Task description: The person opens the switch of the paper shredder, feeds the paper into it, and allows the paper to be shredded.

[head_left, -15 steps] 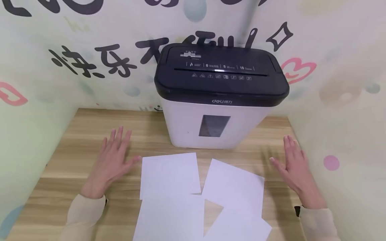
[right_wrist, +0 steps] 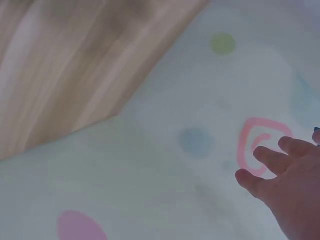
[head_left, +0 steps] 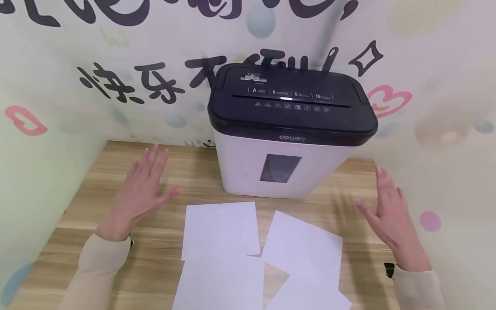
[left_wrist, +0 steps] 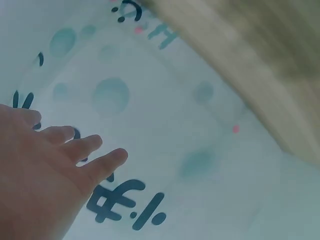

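Note:
My left hand (head_left: 141, 193) is over the left part of the table, fingers straight and thumb spread, holding nothing. Over the table's right side is my right hand (head_left: 393, 217), also with straight fingers and nothing in it. Between the hands lie several white paper sheets: one at the upper left (head_left: 221, 230), one at the upper right (head_left: 306, 247), a lower left sheet (head_left: 218, 284) and a lower right sheet (head_left: 311, 295). Behind them stands a paper shredder (head_left: 263, 168) with a dark top and white bin. Each wrist view shows only that hand, wall and table edge.
The wooden table (head_left: 155, 275) meets a printed wall covering (head_left: 178, 38) at the back and on both sides. The shredder stands close to the back wall. A narrow slot (head_left: 290, 101) runs across its top.
The head view has tilted slightly upward, so the shredder and papers sit lower in it. Both hands have moved a little upward and outward, away from the papers.

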The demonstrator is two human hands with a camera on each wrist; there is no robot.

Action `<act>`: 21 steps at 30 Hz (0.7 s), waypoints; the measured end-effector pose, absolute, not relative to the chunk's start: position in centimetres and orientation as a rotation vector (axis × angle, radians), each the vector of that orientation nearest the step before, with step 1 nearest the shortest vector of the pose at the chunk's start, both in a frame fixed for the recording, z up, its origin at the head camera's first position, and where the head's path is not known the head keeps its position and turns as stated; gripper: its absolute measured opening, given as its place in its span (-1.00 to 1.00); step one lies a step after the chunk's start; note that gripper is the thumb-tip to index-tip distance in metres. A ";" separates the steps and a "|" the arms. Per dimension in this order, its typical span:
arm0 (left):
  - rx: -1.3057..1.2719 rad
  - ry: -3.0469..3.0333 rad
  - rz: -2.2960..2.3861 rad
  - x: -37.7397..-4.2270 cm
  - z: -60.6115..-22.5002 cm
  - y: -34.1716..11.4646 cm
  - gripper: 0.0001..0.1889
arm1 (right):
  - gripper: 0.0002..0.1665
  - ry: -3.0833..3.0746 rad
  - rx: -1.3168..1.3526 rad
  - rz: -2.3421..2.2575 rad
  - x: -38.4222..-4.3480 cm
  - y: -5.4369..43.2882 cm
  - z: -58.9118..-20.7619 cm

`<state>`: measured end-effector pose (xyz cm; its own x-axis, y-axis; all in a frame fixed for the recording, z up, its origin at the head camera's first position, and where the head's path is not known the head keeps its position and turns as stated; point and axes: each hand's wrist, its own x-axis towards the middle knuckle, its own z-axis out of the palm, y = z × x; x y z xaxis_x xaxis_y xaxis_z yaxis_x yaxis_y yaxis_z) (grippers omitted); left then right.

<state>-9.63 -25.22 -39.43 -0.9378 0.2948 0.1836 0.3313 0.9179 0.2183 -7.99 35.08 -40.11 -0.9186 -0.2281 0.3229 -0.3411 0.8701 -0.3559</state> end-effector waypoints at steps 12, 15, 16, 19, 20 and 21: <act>-0.542 -2.848 -0.407 -11.0 -37.0 -24.9 0.01 | 0.09 -2.636 0.453 0.583 -8.6 34.9 -37.2; -0.560 -2.822 -0.420 -11.6 -36.5 -24.5 0.01 | 0.16 -2.582 0.466 0.574 -8.7 34.7 -36.7; -0.566 -2.812 -0.429 -11.8 -36.3 -24.3 0.02 | 0.17 -2.566 0.474 0.571 -8.8 34.6 -36.5; -0.583 -2.785 -0.441 -12.5 -35.6 -23.8 0.03 | 0.20 -2.515 0.499 0.546 -9.1 34.3 -35.6; -0.592 -2.782 -0.445 -12.7 -35.4 -23.6 0.03 | 0.20 -2.502 0.504 0.548 -9.2 34.2 -35.3; -0.595 -2.783 -0.445 -12.9 -35.2 -23.4 0.03 | 0.20 -2.483 0.511 0.548 -9.3 34.1 -35.0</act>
<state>-12.92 -23.41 -35.22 -0.8823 0.3527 0.3117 0.4323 0.8691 0.2402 -9.32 34.13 -35.01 -0.7817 -0.2398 0.5758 -0.4598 0.8452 -0.2723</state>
